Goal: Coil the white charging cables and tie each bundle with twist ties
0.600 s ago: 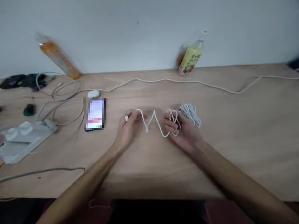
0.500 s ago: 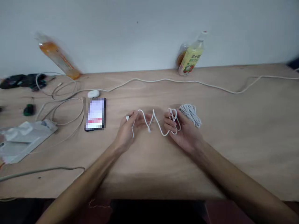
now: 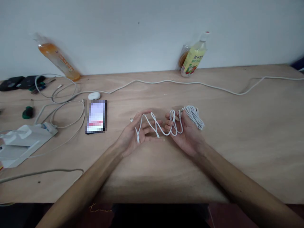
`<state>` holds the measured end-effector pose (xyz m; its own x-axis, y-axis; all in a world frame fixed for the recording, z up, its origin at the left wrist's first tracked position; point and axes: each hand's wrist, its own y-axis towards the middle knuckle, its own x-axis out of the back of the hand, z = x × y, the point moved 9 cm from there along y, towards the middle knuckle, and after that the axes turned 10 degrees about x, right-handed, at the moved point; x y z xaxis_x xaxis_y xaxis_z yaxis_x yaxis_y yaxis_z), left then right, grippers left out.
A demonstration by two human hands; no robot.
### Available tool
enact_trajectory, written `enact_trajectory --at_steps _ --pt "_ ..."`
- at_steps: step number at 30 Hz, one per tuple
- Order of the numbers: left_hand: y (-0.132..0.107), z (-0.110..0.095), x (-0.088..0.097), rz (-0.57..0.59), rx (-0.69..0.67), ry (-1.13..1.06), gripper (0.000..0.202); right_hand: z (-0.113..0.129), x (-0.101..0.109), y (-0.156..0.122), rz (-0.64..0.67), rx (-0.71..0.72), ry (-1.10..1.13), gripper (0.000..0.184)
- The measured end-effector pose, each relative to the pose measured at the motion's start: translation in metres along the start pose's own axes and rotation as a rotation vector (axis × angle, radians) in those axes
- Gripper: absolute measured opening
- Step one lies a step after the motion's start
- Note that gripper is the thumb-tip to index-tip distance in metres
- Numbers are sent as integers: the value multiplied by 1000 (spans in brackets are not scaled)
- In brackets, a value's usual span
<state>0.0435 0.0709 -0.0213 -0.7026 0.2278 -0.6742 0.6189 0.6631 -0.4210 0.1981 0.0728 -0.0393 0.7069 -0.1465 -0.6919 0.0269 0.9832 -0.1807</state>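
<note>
A thin white charging cable (image 3: 164, 133) hangs in wavy loops between my two hands, above the table. My left hand (image 3: 129, 137) has its fingers stretched out and spread, palm towards the loops. One end of the cable rests in the crook of its thumb, where a small white plug (image 3: 131, 120) pokes out. My right hand (image 3: 188, 137) is closed, with curled fingers around the other loops. A light connector shows near its fingertips. Just beyond that hand lies a coiled bundle of white cable (image 3: 195, 117) on the table.
A phone (image 3: 96, 117) and a white earbud case (image 3: 94, 96) lie to the left. Further left are loose cables, a white power strip (image 3: 28, 139) and a green object (image 3: 28, 112). An orange bottle (image 3: 58, 60) and a yellow bottle (image 3: 194, 60) stand by the wall. A long cable (image 3: 166, 81) crosses behind.
My left hand has opened, its fingers spreading out under the loops. The cable's waves have shifted left across its palm. My right hand has hardly moved.
</note>
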Motion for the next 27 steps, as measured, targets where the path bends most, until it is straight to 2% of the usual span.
enact_trajectory --at_steps 3,7,9,14,22,27 --pt "-1 -3 1 -61 -22 20 38 -2 3 -1 19 -23 -14 27" --pt "0 -4 -2 -88 -27 51 18 -1 -2 1 85 8 -53 16" --pt "-1 -4 -3 -92 -33 74 16 0 -4 2 103 31 -73 14" --pt "-2 -3 -6 -76 -46 167 36 3 -3 2 87 89 -147 27" --pt "-2 -3 -6 -64 -114 312 44 8 -20 -8 183 154 -430 48" --pt "-2 -9 -7 -100 -169 454 40 6 -30 -12 303 203 -551 49"
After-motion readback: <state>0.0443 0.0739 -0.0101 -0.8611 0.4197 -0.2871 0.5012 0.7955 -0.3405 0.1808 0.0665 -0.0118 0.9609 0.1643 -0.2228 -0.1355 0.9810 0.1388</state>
